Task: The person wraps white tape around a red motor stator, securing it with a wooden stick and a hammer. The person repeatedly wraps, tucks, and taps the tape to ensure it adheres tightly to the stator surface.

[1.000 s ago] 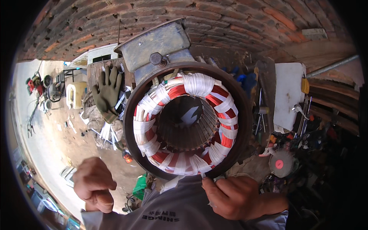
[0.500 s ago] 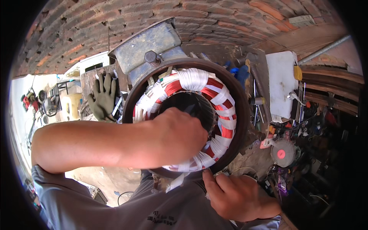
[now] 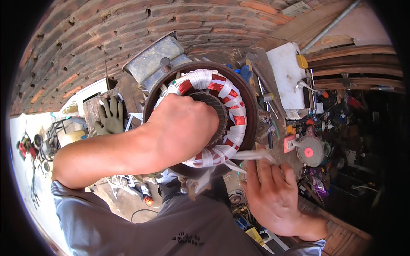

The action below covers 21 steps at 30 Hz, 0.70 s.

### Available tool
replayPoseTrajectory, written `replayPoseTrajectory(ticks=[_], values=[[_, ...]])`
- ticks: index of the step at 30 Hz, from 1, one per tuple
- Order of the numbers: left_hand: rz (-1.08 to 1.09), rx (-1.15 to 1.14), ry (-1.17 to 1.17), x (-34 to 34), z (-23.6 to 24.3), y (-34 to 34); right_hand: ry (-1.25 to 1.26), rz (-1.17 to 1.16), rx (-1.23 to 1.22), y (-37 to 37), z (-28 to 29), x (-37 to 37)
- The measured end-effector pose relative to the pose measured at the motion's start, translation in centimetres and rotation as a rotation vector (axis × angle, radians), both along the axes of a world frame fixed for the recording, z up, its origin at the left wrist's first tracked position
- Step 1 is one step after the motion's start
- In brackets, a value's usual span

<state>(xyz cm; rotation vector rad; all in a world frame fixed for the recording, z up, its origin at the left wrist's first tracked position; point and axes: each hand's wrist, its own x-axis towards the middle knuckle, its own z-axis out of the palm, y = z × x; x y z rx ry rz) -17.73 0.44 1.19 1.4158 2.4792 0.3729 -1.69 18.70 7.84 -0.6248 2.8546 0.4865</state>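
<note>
Motor stator at centre: red wire winding bound in white tape, seated as a ring inside a round dark housing. Housing stands near the front edge of a worn wooden workbench, its open end facing up. Metal terminal box on the housing's far left side, large hex bolt beside it.

Left hand over the bore and the near left of the ring, knuckles up, fingers curled down out of sight; cannot tell whether they grip anything. Right hand just off the housing's near right rim, palm down, fingers extended and slightly bent. Loose white tape strands run from the ring to its fingertips; motion blur there, so whether they are pinched cannot be told.

Olive work glove at the bench's left edge. White panel along its right edge, yellow object at the panel's far right corner. Brick wall behind the bench.
</note>
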Motion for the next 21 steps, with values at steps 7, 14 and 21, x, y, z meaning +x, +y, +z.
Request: replayPoseTrajectory(ticks=[7,14,21], values=[[0.039,0.022,-0.005,0.2,-1.6,0.2,0.141,-0.097,-0.029,-0.9,-2.2,0.9],[0.018,0.016,0.067,-0.1,-3.8,1.6,0.18,-0.238,-0.234,-1.2,-3.6,2.9],[0.127,0.141,0.171,1.0,-3.5,1.1,0.211,-0.348,-0.323,-2.4,-4.9,3.4]])
